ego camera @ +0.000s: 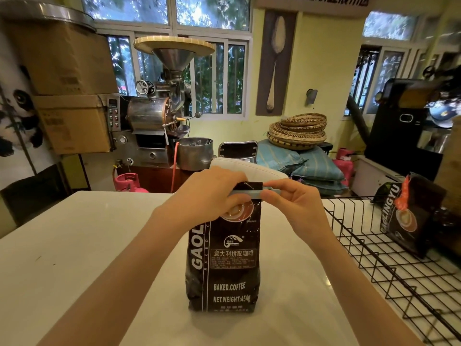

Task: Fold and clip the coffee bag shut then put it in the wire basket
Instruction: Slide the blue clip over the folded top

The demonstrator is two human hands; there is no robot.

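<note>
Standing upright, dark glossy coffee bag (224,258), both hands' fingers (272,194) pinching pale clip (249,192) across its folded top

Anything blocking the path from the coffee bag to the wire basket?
Nothing visible on the table between the coffee bag and the wire basket. Another coffee bag already leans at the basket's far right; its near part looks open.

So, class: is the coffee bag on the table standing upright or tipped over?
Upright. The coffee bag stands on its base on the table, label reading level, both hands at its folded top.

Both hands (209,193) on clipped coffee bag (224,258)
</note>
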